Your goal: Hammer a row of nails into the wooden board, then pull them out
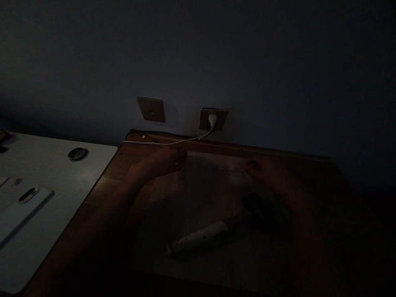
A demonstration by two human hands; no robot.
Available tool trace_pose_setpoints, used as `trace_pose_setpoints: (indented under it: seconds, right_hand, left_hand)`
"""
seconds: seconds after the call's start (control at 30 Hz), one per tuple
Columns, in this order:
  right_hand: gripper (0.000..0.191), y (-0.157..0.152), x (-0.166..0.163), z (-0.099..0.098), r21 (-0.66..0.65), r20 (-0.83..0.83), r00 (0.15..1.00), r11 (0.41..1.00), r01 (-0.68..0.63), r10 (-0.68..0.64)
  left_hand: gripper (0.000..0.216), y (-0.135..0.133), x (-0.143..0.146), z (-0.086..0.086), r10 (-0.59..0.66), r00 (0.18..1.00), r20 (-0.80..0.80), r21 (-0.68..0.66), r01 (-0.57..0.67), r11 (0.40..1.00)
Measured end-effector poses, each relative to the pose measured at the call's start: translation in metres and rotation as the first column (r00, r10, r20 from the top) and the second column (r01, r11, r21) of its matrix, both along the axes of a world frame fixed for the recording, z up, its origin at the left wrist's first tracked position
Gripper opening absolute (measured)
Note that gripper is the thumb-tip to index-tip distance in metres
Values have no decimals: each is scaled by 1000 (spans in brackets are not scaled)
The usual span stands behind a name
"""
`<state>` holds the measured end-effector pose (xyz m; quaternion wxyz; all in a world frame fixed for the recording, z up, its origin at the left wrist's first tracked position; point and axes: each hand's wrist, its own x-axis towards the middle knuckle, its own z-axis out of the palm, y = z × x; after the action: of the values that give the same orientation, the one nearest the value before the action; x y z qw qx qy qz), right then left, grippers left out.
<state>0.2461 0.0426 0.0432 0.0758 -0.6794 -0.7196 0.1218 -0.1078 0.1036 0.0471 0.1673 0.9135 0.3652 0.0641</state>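
The scene is very dark. My left hand [170, 160] is closed over the far left edge of a pale flat sheet [198, 194] on the wooden table. Its fingers are curled, and I cannot make out what is in them. At the sheet's far right, my right hand [262, 168] has its fingers bent together near small pale bits [230, 169]; anything it grips is too dim to name. Between my forearms lies a hammer [198, 237], its handle wrapped in something whitish and its dark head toward my right arm. Neither hand touches the hammer.
A white table [71, 189] adjoins on the left, with a white phone [24, 214] and a dark round object [78, 154]. A white plug [212, 119] sits in a wall socket [221, 119]. Its white cable [154, 143] runs along the back of the wooden table [108, 181].
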Motion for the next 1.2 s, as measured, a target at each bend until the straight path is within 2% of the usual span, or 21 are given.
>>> trace_pose_setpoints:
  seconds: [0.33,0.5,0.67,0.8,1.0,1.2]
  right_hand:
    - [1,3,5,-15,-44,-92,995,999,31,-35]
    - [9,2,0,-13,-67,-103,993,997,49,-56]
    - [8,1,2,-16,-40,-117,992,998,51,-56]
    - [10,0,4,-18,-24,-135,991,999,21,-24]
    - [15,-2,3,-12,-23,-125,992,1000,21,-24]
    - [21,-2,-5,-12,-20,-207,976,997,-78,72]
  left_hand:
    - [13,-4,10,-1,9,998,-62,25,-7,1000]
    - [16,-7,12,2,7,995,-104,42,-3,999]
    - [16,-6,10,-1,14,993,-117,57,-7,998]
    - [15,-4,9,-3,3,994,-110,66,4,998]
    - [17,-7,10,1,30,991,-131,49,-24,999]
    - [18,-5,10,0,42,994,-104,51,-37,998]
